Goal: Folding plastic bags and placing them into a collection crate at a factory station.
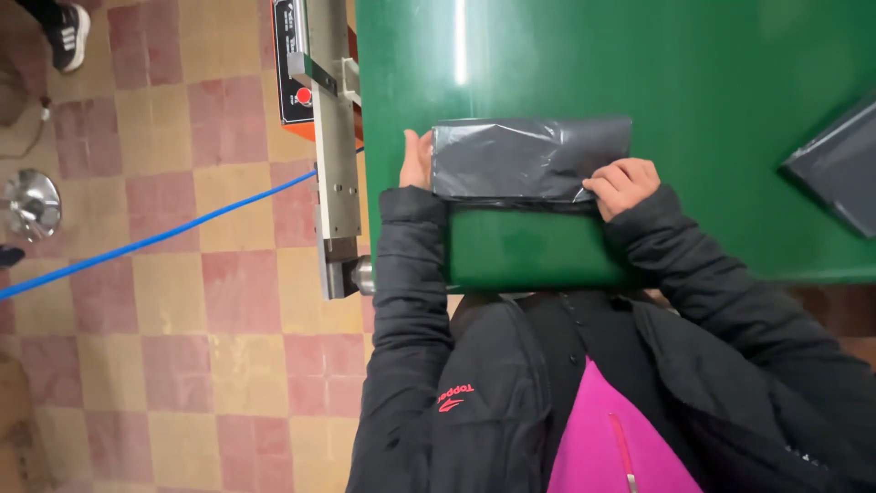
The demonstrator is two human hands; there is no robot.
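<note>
- Grey plastic: a flat, wrinkled bag [529, 157] lies on the green table [693, 82], near the front edge and straight ahead of the person.
- The left hand [416, 160] stands at the bag's left end, palm against its side; the fingers are mostly hidden behind the bag, so I cannot tell whether they clasp it or only press on it.
- The right hand [624, 185] sits on the bag's lower right corner, fingers curled down over the edge and pinching the plastic there.
- Both arms wear black padded sleeves; a pink garment [611, 429] shows under the open black jacket [474, 393].
- A second grey bag [835, 164] lies on the table, well apart to the right, partly cut off by the picture edge.
- To the left of the table a metal machine bracket [330, 137] runs along its side (with a red button [304, 95] on a black panel).
- A blue cable [155, 239] crosses the checkered red and yellow floor tiles [182, 347].
- A shiny metal funnel-like object [32, 203] sits on the floor at the far left.
- Another person's black shoe [69, 35] shows at the top left corner.
</note>
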